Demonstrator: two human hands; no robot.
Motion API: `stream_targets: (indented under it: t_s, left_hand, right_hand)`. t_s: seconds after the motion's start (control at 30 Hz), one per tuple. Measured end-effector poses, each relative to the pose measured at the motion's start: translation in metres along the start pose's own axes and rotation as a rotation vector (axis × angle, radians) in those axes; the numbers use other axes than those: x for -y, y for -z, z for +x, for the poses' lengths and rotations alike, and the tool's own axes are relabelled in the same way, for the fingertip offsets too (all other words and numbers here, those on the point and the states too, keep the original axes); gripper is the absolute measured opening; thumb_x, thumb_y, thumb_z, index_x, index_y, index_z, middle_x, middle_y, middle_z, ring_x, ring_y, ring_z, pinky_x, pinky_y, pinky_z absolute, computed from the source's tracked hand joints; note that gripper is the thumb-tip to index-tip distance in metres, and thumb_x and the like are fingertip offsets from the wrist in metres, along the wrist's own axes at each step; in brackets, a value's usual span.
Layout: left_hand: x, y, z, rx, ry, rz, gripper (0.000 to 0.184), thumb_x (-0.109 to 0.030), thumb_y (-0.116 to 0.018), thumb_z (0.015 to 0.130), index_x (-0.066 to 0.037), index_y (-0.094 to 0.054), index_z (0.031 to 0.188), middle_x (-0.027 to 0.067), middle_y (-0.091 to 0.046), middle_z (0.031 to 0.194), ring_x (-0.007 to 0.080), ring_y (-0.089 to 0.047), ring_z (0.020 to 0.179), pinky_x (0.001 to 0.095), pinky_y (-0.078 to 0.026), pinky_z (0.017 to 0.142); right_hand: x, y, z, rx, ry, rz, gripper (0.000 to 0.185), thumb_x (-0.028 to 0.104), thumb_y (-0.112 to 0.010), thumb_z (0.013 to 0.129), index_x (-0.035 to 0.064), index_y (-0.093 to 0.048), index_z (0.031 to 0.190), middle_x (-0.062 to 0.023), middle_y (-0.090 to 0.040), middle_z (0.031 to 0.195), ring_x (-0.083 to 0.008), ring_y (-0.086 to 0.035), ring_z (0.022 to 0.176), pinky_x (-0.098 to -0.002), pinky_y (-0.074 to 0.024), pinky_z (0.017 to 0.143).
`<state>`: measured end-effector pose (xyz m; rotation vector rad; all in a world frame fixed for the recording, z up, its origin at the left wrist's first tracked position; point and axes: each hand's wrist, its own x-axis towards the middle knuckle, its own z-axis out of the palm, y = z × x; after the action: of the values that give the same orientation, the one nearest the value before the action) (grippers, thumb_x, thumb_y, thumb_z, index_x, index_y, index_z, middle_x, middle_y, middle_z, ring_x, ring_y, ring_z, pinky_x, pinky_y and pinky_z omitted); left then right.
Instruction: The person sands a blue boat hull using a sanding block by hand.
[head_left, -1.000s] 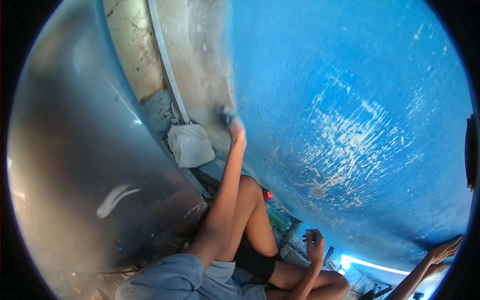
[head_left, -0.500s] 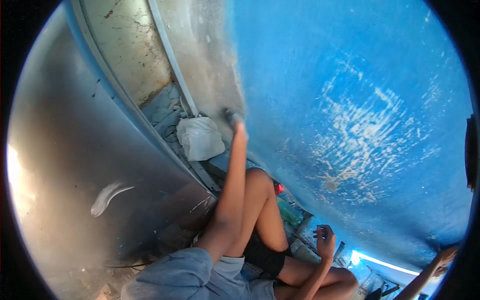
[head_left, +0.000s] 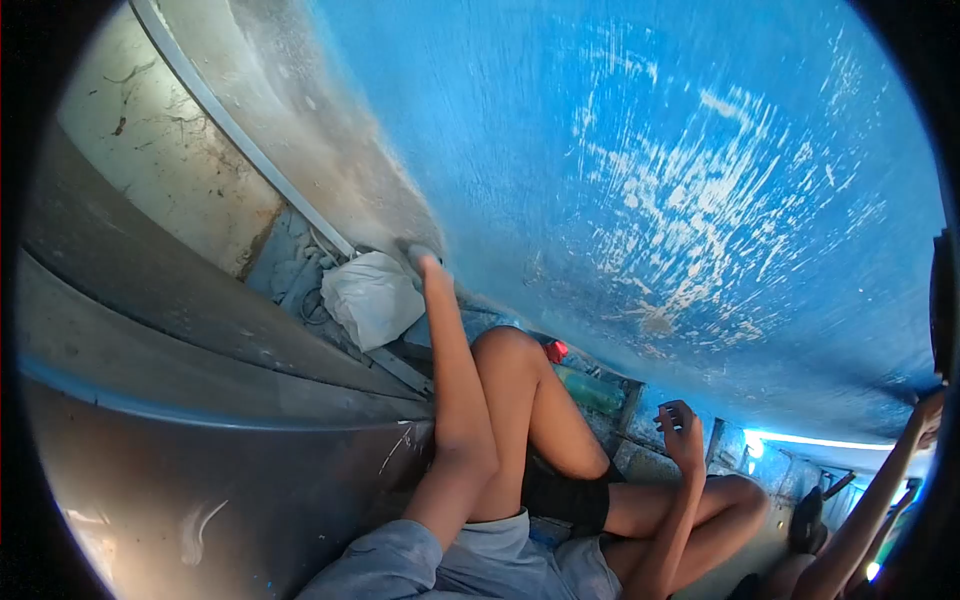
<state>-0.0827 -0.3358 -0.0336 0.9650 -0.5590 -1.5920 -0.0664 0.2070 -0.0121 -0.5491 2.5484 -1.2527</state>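
My left hand (head_left: pixel 424 260) is pressed against the bare grey-beige strip along the edge of the large blue panel (head_left: pixel 500 150). Its fingers look grey and blurred, closed over something greyish that I cannot make out. A crumpled white plastic bag (head_left: pixel 372 300) lies just beside that hand. My right hand (head_left: pixel 683 436) hangs in the air over my bent leg, near the panel's lower edge. Its fingers are loosely curled and apart, with nothing in them. White scratches (head_left: pixel 690 210) cover the middle of the panel.
A curved, shiny metal panel (head_left: pixel 230 500) stands close at my left. Below the blue panel lie a red cap-like item (head_left: pixel 556 351) and a green bottle (head_left: pixel 590 388). At far right, another person's arm (head_left: pixel 880 510) reaches up to the blue panel. A metal strip (head_left: pixel 235 125) runs along the upper left.
The camera view has turned and shifted. My left hand still touches the panel's bare strip, a little lower along it. The other person's arm shows more fully. My right hand stays raised and loosely curled.
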Motion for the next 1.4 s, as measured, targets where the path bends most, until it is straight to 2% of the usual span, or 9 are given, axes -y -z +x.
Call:
stream_targets:
  t_s: [0.13,0.27,0.37,0.67,0.87,0.97,1.17,1.23,1.4]
  left_hand:
    - [-0.043,-0.034,-0.044,-0.011,0.019,0.073,0.065,-0.042,-0.038,0.104,0.006,-0.026,0.146,0.0140,-0.030,0.151,0.0211,-0.031,0.138,0.0355,-0.020,0.115]
    - [-0.089,-0.068,-0.114,0.386,-0.417,0.184,0.064,-0.040,-0.035,0.104,0.007,-0.025,0.147,0.0149,-0.027,0.154,0.0228,-0.028,0.140,0.0350,-0.019,0.116]
    - [-0.076,-0.069,-0.109,0.384,-0.736,0.101,0.062,-0.039,-0.034,0.105,0.006,-0.027,0.147,0.0150,-0.030,0.153,0.0245,-0.030,0.140,0.0339,-0.021,0.116]
    - [-0.064,-0.035,-0.096,-0.014,0.045,0.066,0.065,-0.040,-0.034,0.104,0.008,-0.025,0.146,0.0191,-0.021,0.156,0.0261,-0.026,0.142,0.0359,-0.019,0.116]
    - [-0.048,-0.056,-0.106,0.269,-0.626,0.137,0.062,-0.039,-0.032,0.104,0.004,-0.025,0.148,0.0157,-0.025,0.156,0.0275,-0.028,0.141,0.0365,-0.020,0.116]
    - [0.006,-0.008,-0.045,0.160,-0.174,0.101,0.064,-0.042,-0.034,0.104,0.007,-0.029,0.146,0.0168,-0.030,0.153,0.0267,-0.035,0.135,0.0369,-0.025,0.113]
    - [-0.011,-0.021,-0.045,0.127,0.000,-0.033,0.060,-0.039,-0.035,0.104,0.008,-0.036,0.141,0.0169,-0.039,0.146,0.0258,-0.043,0.124,0.0372,-0.030,0.108]
    - [-0.024,-0.047,-0.088,0.101,-0.517,0.203,0.068,-0.047,-0.032,0.102,0.008,-0.035,0.142,0.0198,-0.041,0.145,0.0289,-0.044,0.127,0.0364,-0.033,0.109]
    - [0.012,-0.004,-0.038,0.117,-0.245,0.076,0.056,-0.032,-0.034,0.105,0.006,-0.030,0.145,0.0176,-0.032,0.150,0.0251,-0.036,0.131,0.0361,-0.026,0.112]
  right_hand:
    - [0.008,-0.004,-0.001,0.005,-0.027,-0.010,0.013,0.012,-0.060,0.092,0.0002,-0.062,0.095,-0.0116,-0.068,0.076,-0.0190,-0.068,0.065,-0.0311,-0.0507,0.055]
    - [0.015,-0.002,0.000,0.023,-0.038,0.008,0.013,0.013,-0.061,0.092,0.0001,-0.062,0.095,-0.0119,-0.069,0.077,-0.0192,-0.068,0.066,-0.0313,-0.0511,0.056]
    - [0.016,-0.001,0.000,0.018,-0.030,0.022,0.013,0.013,-0.061,0.092,0.0001,-0.063,0.094,-0.0121,-0.069,0.077,-0.0196,-0.068,0.066,-0.0316,-0.0512,0.056]
    - [0.011,0.000,0.001,0.035,0.059,0.098,0.014,0.014,-0.063,0.090,0.0003,-0.064,0.093,-0.0138,-0.069,0.075,-0.0237,-0.069,0.066,-0.0337,-0.0519,0.058]
    - [0.006,-0.002,-0.002,0.010,0.044,0.097,0.015,0.013,-0.064,0.090,-0.0012,-0.063,0.092,-0.0143,-0.068,0.076,-0.0228,-0.069,0.067,-0.0338,-0.0518,0.059]
    - [0.014,0.003,-0.001,0.009,0.042,0.115,0.016,0.013,-0.063,0.091,-0.0025,-0.063,0.093,-0.0127,-0.068,0.075,-0.0194,-0.069,0.067,-0.0310,-0.0517,0.057]
    - [0.008,0.002,0.002,0.011,0.070,0.108,0.016,0.014,-0.063,0.092,-0.0026,-0.062,0.093,-0.0116,-0.068,0.073,-0.0187,-0.068,0.065,-0.0301,-0.0522,0.057]
    - [0.009,0.002,-0.001,0.034,-0.015,0.118,0.013,0.012,-0.063,0.090,-0.0004,-0.063,0.094,-0.0144,-0.069,0.076,-0.0250,-0.068,0.066,-0.0344,-0.0519,0.059]
    - [0.013,0.001,0.000,0.051,-0.016,0.072,0.014,0.013,-0.064,0.091,-0.0002,-0.063,0.095,-0.0139,-0.069,0.077,-0.0233,-0.069,0.068,-0.0339,-0.0512,0.058]
